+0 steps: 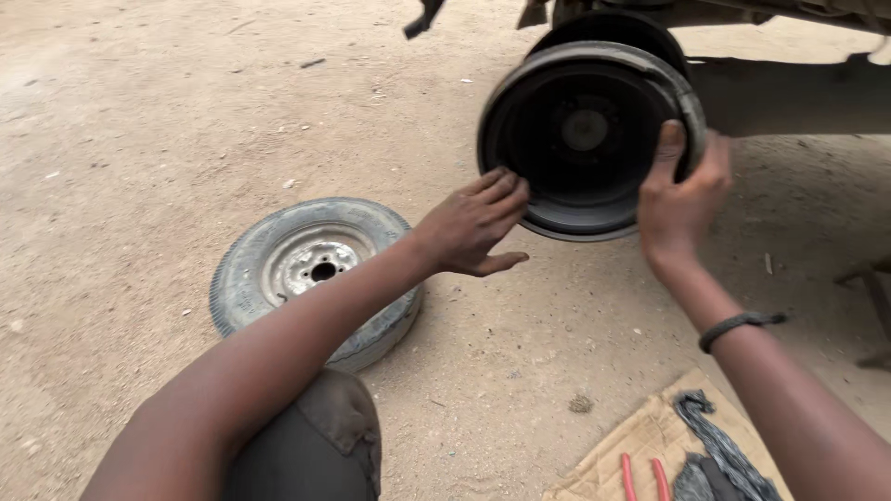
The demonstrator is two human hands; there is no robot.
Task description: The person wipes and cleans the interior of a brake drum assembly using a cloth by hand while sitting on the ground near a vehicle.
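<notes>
Brake drum (pixel 587 139) held at both sides on the vehicle hub, above sandy ground (pixel 139 111).

Left hand (pixel 475 225): open, fingers together and extended, fingertips laid flat against lower left rim of drum, thumb free below; no grasp. Right hand (pixel 682 190): closed around right rim of drum, thumb over front lip, fingers wrapped behind; dark band (pixel 740 325) on wrist. Drum: black, round, open face toward camera, slightly blurred, raised off ground under vehicle body (pixel 789 83). Removed wheel (pixel 311 269) with worn tyre: flat on ground, left of drum, well apart. Cardboard sheet (pixel 650 436) at lower right, bearing red-handled tool (pixel 640 478) and grey rag (pixel 719 445).
</notes>
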